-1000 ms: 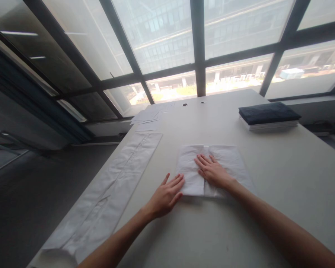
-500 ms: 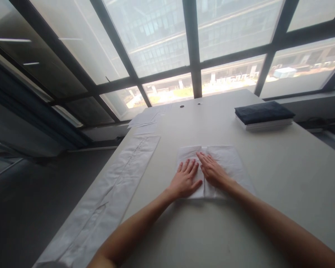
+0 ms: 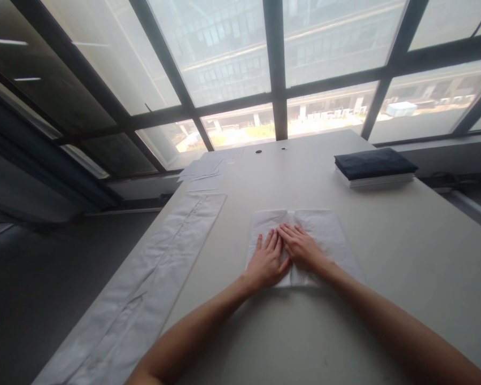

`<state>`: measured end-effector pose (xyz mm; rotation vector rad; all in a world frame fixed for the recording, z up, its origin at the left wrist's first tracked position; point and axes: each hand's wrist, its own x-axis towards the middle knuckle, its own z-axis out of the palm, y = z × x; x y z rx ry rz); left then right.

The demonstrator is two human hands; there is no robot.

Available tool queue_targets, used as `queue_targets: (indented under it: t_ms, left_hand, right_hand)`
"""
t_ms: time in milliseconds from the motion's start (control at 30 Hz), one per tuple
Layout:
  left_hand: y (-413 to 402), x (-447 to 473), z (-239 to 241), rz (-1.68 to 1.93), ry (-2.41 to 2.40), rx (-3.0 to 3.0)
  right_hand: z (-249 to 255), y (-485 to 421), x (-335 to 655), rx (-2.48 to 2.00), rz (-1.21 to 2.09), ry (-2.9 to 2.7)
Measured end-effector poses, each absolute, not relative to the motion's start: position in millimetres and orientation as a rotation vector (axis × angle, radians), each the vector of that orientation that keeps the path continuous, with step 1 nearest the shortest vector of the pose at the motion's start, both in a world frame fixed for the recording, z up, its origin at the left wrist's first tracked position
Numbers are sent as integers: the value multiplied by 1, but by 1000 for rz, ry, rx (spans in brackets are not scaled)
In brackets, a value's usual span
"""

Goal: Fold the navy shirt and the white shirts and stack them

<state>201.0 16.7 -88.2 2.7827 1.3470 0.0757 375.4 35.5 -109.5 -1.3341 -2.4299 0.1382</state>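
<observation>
A white folded cloth (image 3: 336, 240) lies flat on the white table (image 3: 304, 337) in front of me, with a seam or gap running down its middle. My left hand (image 3: 268, 259) rests palm down on its left half, fingers spread. Against it, my right hand (image 3: 300, 246) lies flat across the middle, its fingers outstretched and fingertips touching or overlapping the left fingertips; I cannot tell which. Neither hand grips anything. Parts of the cloth are hidden under both hands.
Along the table's left edge stretches a long, creased strip of white cloth (image 3: 160, 272). Beyond it lie several white paper sheets (image 3: 202, 170). On the right, a dark blue folded cloth (image 3: 374, 163) tops a white stack (image 3: 380, 181). Large windows (image 3: 228, 48) stand behind the table.
My right hand has slid slightly back toward me and left, closing in on my left hand. The fingertips now meet. The view has shifted a little.
</observation>
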Motion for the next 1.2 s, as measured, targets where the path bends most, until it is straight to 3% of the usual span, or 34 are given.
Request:
queue_targets:
  t_ms: [267, 700, 900, 1200]
  left_hand:
    - [-4, 160, -70, -67, 810, 2869]
    - [-13, 177, -88, -38, 908, 2953]
    - [-18, 176, -81, 29, 859, 2955]
    - [-19, 174, -84, 71, 824, 2931]
  right_hand:
    - [-104, 35, 376, -1360, 163, -2422]
    - [-107, 39, 377, -1341, 202, -2367]
    - [-84, 30, 363, -1300, 100, -2228]
    - [-84, 89, 323, -1003, 489, -2680]
